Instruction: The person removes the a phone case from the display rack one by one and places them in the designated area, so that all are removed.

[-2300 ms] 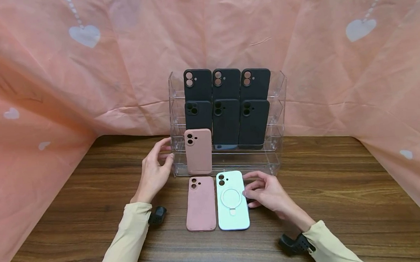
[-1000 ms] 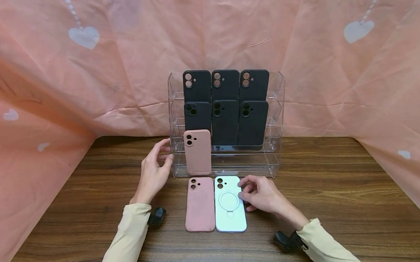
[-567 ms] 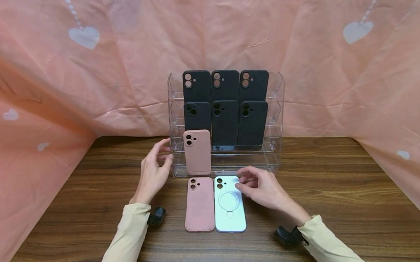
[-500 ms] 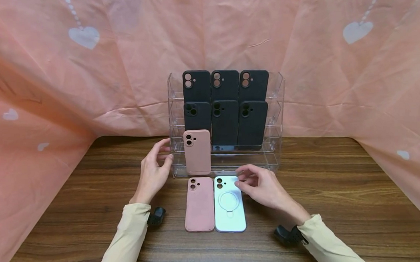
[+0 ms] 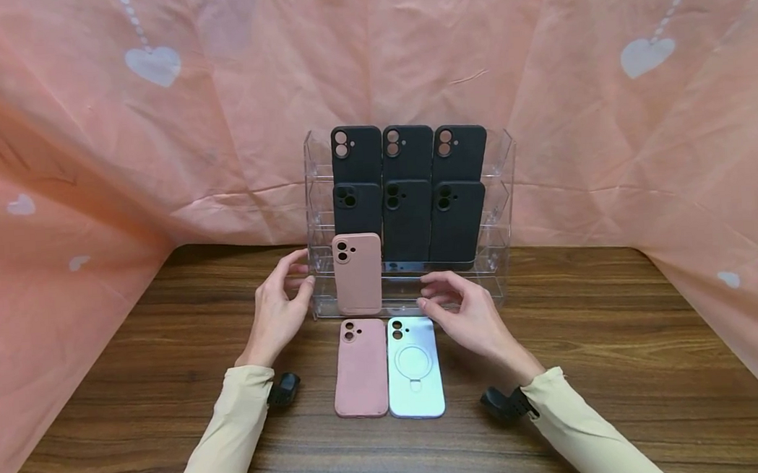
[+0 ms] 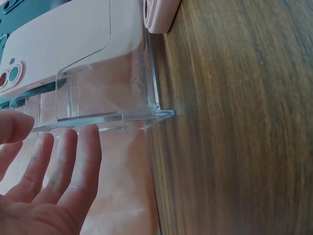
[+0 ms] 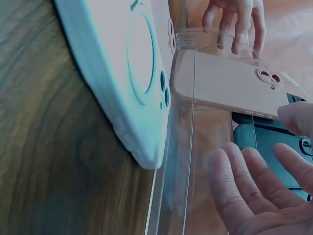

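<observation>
A clear tiered rack (image 5: 496,287) stands at the table's back. My left hand (image 5: 281,311) is at its left side, fingertips resting against or just beside the side panel, fingers extended in the left wrist view. A pink phone case (image 5: 358,274) leans upright at the left of the rack's front tier. My right hand (image 5: 471,314) holds nothing; its fingers spread before the front tier, right of that case. Below the hand, a pale phone case (image 5: 417,393) with a ring lies flat on the table, beside a second pink phone case (image 5: 361,375).
Several black phone cases fill the upper tiers, such as the upper middle black case (image 5: 407,155) and the lower right black case (image 5: 458,224). A peach fabric backdrop (image 5: 368,63) with hearts surrounds the wooden table (image 5: 620,345).
My right hand has let go of the pale case's edge and risen forward to the rack's front tier. Before that, the pale case slid slightly left and nearer. My left hand has stayed put.
</observation>
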`<act>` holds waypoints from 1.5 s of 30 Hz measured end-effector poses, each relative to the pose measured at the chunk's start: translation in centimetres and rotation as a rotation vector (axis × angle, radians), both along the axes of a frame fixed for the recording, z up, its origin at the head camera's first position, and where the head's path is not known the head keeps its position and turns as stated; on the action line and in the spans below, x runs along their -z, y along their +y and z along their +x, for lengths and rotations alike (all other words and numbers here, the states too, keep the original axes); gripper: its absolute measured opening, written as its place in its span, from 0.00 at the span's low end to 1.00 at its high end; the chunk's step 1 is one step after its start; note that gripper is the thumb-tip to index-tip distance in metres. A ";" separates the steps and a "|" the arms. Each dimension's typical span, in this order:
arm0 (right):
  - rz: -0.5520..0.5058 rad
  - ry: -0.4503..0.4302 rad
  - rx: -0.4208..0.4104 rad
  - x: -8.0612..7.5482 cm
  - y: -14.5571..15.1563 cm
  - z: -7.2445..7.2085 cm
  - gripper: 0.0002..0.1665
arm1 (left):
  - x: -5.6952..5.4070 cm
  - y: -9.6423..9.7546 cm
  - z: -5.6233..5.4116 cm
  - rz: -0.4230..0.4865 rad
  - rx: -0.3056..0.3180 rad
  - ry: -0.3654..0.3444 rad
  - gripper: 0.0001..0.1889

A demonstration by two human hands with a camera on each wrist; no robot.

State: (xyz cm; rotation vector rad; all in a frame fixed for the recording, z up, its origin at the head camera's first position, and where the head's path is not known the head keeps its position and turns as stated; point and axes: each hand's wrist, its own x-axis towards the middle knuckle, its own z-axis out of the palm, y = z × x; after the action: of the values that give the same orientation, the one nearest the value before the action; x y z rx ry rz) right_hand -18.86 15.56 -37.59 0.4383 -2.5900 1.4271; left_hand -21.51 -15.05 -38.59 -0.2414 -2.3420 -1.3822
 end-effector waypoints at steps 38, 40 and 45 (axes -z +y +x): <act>-0.260 0.038 -0.049 -0.1 -5.0 -3.2 0.23 | 0.1 0.3 0.0 -0.014 -0.024 0.011 0.22; -0.257 0.034 -0.047 -0.1 -5.1 -3.3 0.23 | 0.1 0.3 -0.1 -0.016 -0.024 0.012 0.22; -0.266 0.022 -0.046 0.2 -5.4 -3.5 0.24 | 0.1 0.3 -0.1 -0.018 -0.025 0.013 0.22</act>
State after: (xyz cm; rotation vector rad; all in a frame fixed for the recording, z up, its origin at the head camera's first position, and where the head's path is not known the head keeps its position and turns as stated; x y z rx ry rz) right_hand -22.36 10.14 -37.75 0.4737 -2.3401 1.7404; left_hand -21.60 -14.76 -38.71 -0.2245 -2.3395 -1.3444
